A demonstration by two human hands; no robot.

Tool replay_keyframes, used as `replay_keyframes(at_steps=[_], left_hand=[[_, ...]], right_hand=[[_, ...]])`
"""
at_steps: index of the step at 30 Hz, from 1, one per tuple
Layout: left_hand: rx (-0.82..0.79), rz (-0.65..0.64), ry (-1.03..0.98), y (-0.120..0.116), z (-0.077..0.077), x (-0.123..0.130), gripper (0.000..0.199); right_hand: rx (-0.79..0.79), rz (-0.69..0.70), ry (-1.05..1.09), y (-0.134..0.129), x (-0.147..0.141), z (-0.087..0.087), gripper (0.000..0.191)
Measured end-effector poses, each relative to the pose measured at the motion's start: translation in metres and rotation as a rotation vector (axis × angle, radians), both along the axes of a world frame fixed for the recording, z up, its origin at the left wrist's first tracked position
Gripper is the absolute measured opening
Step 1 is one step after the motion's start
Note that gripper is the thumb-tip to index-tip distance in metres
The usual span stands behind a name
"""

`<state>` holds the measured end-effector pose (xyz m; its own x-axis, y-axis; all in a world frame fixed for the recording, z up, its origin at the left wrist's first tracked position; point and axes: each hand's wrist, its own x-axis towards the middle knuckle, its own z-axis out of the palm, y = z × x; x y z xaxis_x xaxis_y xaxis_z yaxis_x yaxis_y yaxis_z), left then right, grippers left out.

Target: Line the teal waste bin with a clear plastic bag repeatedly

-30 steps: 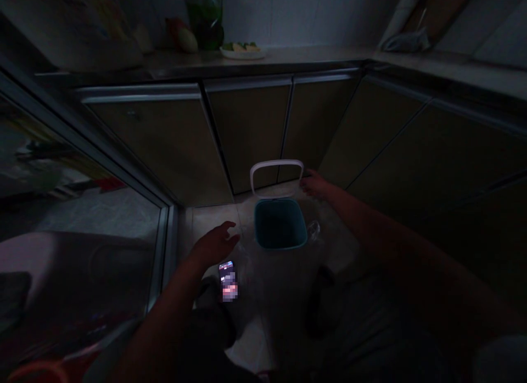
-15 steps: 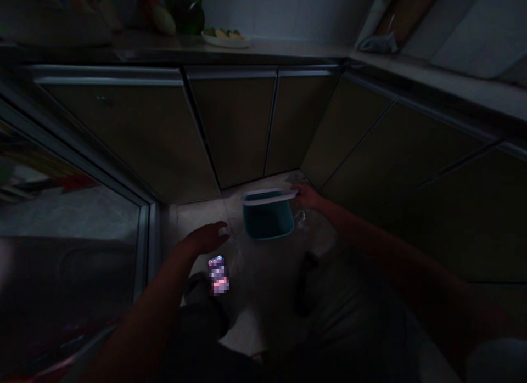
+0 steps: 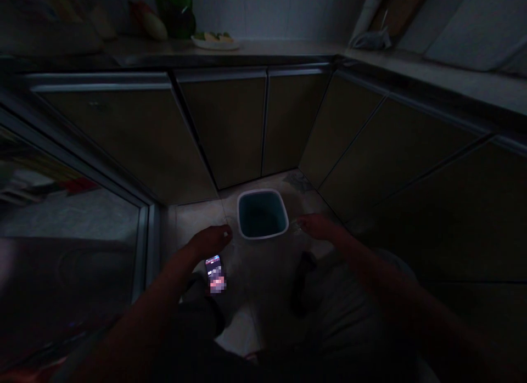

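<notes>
A teal bin (image 3: 262, 213) with a pale rim ring (image 3: 263, 238) around its mouth stands upright on the floor. Left of it, my left hand (image 3: 212, 240) is closed, thumb and fingers pinched together; a faint bright bit shows at the fingertips, too dark to name. On the bin's other side, my right hand (image 3: 317, 227) pinches a bit of clear plastic film (image 3: 297, 224), close to the rim. Neither hand touches the ring. A lit phone (image 3: 215, 274) lies below my left hand, by my foot.
Dark cabinets (image 3: 230, 125) with metal trim enclose the corner behind and to the right. On the counter are a plate of cut food (image 3: 214, 41) and a green bottle (image 3: 175, 12). A metal-framed glass door (image 3: 142, 251) stands at the left.
The pale ring, tilted up in my right hand before, now sits flat around the bin's mouth. My right hand has let it go and come down to the film beside the bin. My left hand's fingers have closed.
</notes>
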<state>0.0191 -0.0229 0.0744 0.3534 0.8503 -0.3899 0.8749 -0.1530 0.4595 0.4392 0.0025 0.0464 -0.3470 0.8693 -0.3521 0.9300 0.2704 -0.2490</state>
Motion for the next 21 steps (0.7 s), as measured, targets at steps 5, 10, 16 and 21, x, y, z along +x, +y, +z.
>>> replay_keyframes(at_steps=[5,10,16,21], left_hand=[[0.021,-0.053,0.067,0.003,-0.023,0.022,0.037],[-0.030,-0.006,0.113,0.002,-0.046,0.026,0.030],[0.014,0.033,0.038,0.011,-0.033,0.027,0.031],[0.221,0.140,-0.268,0.020,0.040,0.040,0.048]], right_hand=[[0.070,-0.078,0.167,0.003,-0.026,0.015,0.026],[-0.038,0.058,0.132,0.001,-0.044,0.015,0.019],[-0.058,0.087,0.085,0.000,-0.047,0.017,0.036],[-0.031,-0.043,0.311,0.005,-0.052,0.055,0.060]])
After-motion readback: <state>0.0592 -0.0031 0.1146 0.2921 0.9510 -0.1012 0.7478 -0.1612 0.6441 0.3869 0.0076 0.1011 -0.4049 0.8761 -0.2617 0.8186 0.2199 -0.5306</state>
